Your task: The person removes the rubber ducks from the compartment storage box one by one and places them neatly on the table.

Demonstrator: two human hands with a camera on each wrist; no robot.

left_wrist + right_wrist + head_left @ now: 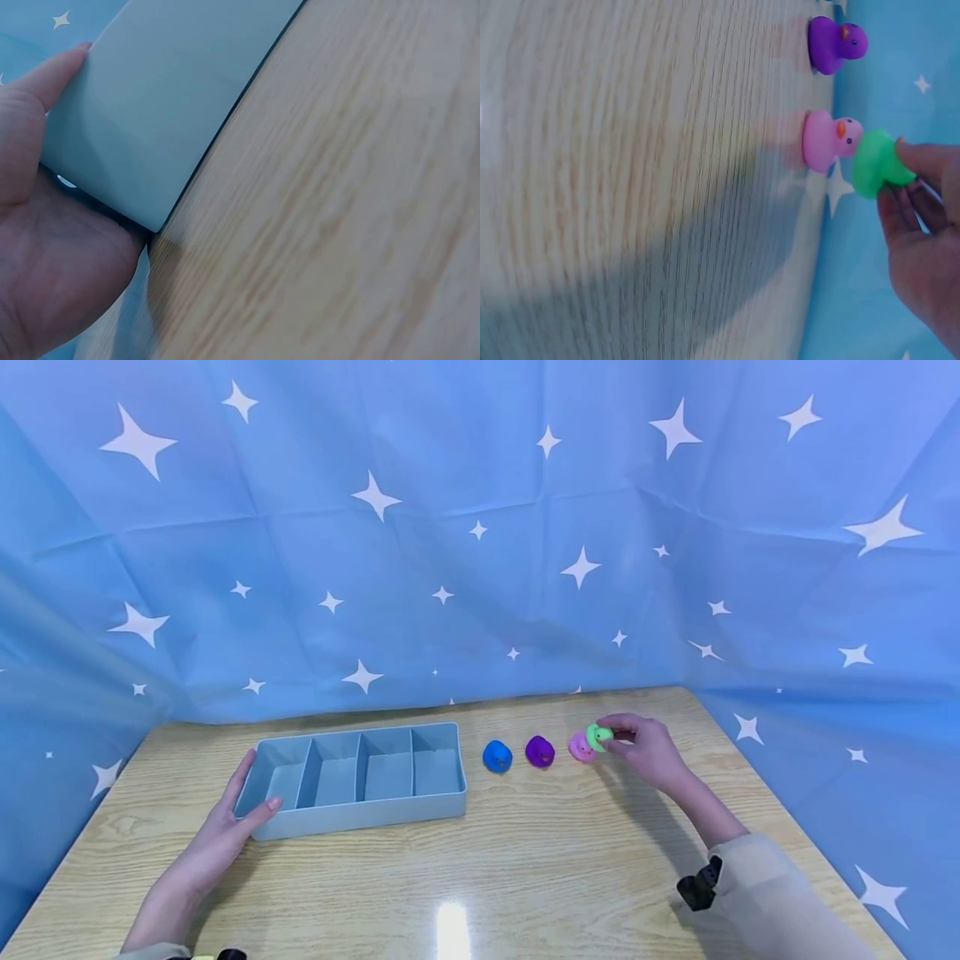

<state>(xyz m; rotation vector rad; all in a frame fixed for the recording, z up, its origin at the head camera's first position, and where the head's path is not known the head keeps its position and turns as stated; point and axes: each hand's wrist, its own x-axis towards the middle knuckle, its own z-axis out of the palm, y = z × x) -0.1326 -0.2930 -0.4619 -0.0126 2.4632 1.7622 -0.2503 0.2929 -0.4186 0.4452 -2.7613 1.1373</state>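
Note:
My right hand (643,745) pinches a green rubber duck (876,163) between thumb and fingers, lifted off the table. It overlaps the pink rubber duck (823,141), which sits on the wood. A purple rubber duck (540,752) and a blue rubber duck (497,757) stand to the left in the same row. At the far left my left hand (225,827) grips the near-left corner of a grey-blue divided tray (360,815), thumb over the front rim and fingers along its left end. In the left wrist view the tray's outer wall (157,105) fills the upper part.
The tray has several compartments in a row, split by thin dividers (358,768). All this stands on a light wood table (420,885). A blue curtain with white stars (465,568) hangs behind the table's back edge and along its sides.

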